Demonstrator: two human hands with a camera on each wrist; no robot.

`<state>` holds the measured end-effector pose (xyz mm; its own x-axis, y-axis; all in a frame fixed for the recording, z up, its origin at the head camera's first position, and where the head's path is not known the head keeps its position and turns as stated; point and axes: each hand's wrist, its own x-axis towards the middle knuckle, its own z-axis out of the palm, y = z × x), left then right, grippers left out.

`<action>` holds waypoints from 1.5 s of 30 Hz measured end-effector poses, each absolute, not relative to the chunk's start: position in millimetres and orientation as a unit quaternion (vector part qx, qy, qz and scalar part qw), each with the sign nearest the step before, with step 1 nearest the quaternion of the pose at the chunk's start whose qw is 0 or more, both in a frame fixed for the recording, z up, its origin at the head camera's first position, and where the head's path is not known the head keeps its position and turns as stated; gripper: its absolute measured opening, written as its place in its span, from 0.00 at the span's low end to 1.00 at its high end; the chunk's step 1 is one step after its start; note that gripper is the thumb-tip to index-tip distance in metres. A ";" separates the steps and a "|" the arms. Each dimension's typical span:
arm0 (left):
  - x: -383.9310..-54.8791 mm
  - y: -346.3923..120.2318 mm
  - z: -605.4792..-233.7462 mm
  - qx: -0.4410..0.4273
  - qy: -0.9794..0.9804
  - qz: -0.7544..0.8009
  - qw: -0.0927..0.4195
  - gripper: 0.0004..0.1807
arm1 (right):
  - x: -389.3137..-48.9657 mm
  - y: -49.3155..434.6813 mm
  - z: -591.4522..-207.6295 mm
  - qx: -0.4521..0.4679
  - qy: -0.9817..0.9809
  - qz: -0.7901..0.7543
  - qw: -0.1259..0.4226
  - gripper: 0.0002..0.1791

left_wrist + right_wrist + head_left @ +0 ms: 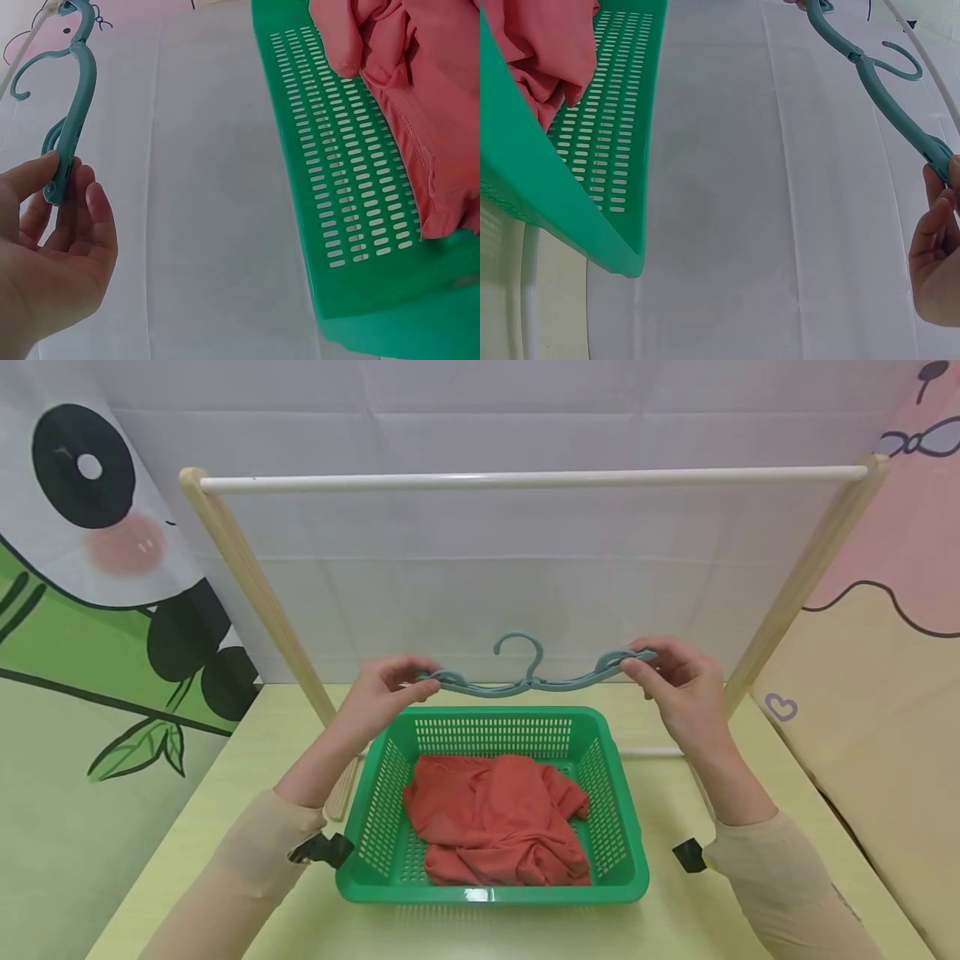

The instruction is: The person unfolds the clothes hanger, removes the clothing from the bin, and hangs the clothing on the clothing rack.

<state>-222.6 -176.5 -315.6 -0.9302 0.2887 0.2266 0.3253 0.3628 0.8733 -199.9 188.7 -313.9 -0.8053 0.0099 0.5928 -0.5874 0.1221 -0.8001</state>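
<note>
A blue-green plastic clothes hanger (531, 683) is held up above the far rim of a green basket, its hook pointing upward. My left hand (392, 687) pinches one end between thumb and fingers. At the opposite end, my right hand (678, 681) pinches the other tip. In the left wrist view the left thumb (34, 174) presses against the hanger arm (73, 127). The right wrist view shows the hanger (889, 101) running between both hands, a joint at its middle. Inside the green basket (491, 895) lies a crumpled red cloth garment (502, 818).
Behind the basket stands a rack with a white rod (525, 481) across the top and wooden posts (258, 593) at each side. A white sheet (517, 585) hangs behind it. The basket rests on a pale yellow table (247, 768), with printed cloths at both sides.
</note>
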 end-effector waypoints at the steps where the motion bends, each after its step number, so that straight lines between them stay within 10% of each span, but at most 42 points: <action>1: -222.6 -176.2 -315.7 -0.185 -0.825 -0.534 0.017 0.13 | -200.3 188.8 -314.6 0.202 -0.707 0.635 0.237 0.06; 11: -219.4 -179.9 -313.1 -0.172 -0.826 -0.534 0.051 0.15 | -205.7 199.0 -315.9 0.225 -0.783 0.549 0.186 0.10; 23: -217.6 -177.8 -307.2 -0.212 -0.826 -0.517 0.078 0.14 | -207.7 194.4 -308.0 0.334 -0.879 0.178 0.290 0.20; 45: -215.5 -178.1 -306.6 -0.203 -0.828 -0.517 0.076 0.13 | -209.8 194.6 -315.0 0.347 -0.863 0.219 0.296 0.19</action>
<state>-215.5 -178.1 -306.6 -0.9058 0.2579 0.3361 0.4153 0.3833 0.8250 -209.8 194.6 -315.0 -0.5838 -0.4700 0.6620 -0.7288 0.6628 -0.1721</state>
